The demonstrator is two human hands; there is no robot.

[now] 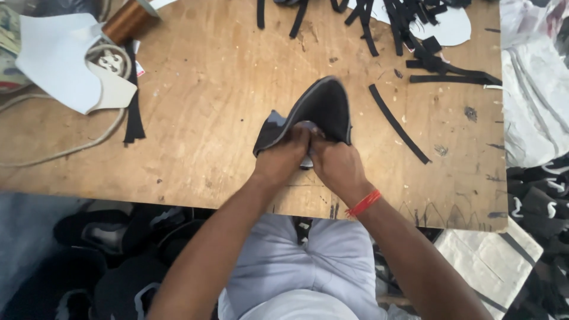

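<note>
A dark grey shoe upper [320, 109] with a lighter edge stands folded on the wooden table [219, 89], near its front edge. My left hand [283, 159] grips its lower left part. My right hand [336, 163], with a red thread around the wrist, presses against the left hand and grips the upper's lower right part. The fingertips of both hands are hidden in the fold.
Several black strips [397, 121] lie right of the upper and at the back right. White cut pieces [59, 59], a brown spool [127, 21] and a cord [71, 148] sit at the back left. Dark shoe parts [118, 266] are piled on the floor.
</note>
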